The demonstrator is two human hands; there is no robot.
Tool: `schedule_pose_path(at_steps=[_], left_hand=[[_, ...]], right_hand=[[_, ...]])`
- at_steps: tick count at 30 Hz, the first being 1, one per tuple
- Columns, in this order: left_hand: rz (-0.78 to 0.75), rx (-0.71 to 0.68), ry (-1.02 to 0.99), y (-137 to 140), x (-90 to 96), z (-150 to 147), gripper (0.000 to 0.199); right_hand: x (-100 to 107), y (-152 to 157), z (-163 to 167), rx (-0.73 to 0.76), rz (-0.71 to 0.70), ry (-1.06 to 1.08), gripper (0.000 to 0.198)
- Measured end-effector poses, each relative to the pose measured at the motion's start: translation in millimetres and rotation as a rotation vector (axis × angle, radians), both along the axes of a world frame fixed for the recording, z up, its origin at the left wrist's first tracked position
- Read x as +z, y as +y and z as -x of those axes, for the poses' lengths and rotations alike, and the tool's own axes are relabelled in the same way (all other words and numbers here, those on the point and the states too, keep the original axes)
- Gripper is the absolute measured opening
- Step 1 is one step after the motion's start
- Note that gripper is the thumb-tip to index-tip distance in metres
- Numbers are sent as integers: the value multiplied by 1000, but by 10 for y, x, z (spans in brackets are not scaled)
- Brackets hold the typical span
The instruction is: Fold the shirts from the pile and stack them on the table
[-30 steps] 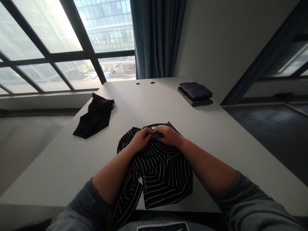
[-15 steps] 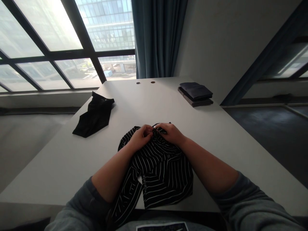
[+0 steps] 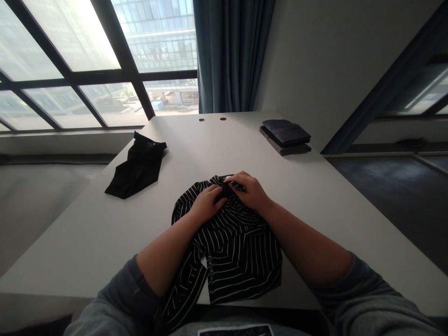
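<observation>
A black shirt with white stripes [image 3: 241, 252] lies rumpled on the white table [image 3: 196, 149] in front of me, one sleeve hanging toward the near edge. Both hands are at its far end, around the collar. My left hand [image 3: 208, 201] rests on the cloth with its fingers closed on the striped fabric. Beside it my right hand [image 3: 249, 189] pinches the collar area between thumb and fingers. What exactly lies between the fingertips is small and partly hidden.
A crumpled black garment [image 3: 140, 168] lies at the table's left edge. A stack of folded dark clothes [image 3: 285, 135] sits at the far right. Two round cable holes are near the back edge. Behind stand a blue curtain [image 3: 231, 56] and a window [image 3: 168, 46].
My left hand has come down flatter onto the cloth, a little nearer to me. My right hand has shifted slightly up at the collar. More striped fabric shows between the hands.
</observation>
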State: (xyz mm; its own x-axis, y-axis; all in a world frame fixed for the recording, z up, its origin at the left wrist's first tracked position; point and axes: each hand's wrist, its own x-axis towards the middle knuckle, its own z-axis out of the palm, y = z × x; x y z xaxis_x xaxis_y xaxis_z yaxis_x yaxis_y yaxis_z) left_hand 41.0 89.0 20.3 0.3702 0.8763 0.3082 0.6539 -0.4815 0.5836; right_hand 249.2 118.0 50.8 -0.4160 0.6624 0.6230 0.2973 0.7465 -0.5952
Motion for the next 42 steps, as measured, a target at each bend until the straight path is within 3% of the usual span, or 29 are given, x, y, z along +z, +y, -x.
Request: schedule_pose_path(at_steps=[5,12,19,23,28,33,42], left_hand=[[40,44,-3,27,-40,6,13],[-78,-60,-146,-24,50,-35,12],[140,7,-177,-48,71,-18,16],[197,4,-266,-15,23,-4,13],[233,30,-323,22,-44,19,9],[221,-19,-250,-1,-10,37,8],[218,-45,-222,-12,63,43,10]], right_hand=[[76,-88,37,-46,55,35,20],[127,-99,22,-57,130,55,17],[40,51,-51,-192,198,180,16],[-7,134,-144,-47,291,18,20],[-121,179,-189,172,137,-268,30],[-190,191,-150,128,3,-252,13],[-219,167,-88,192,-19,-204,9]])
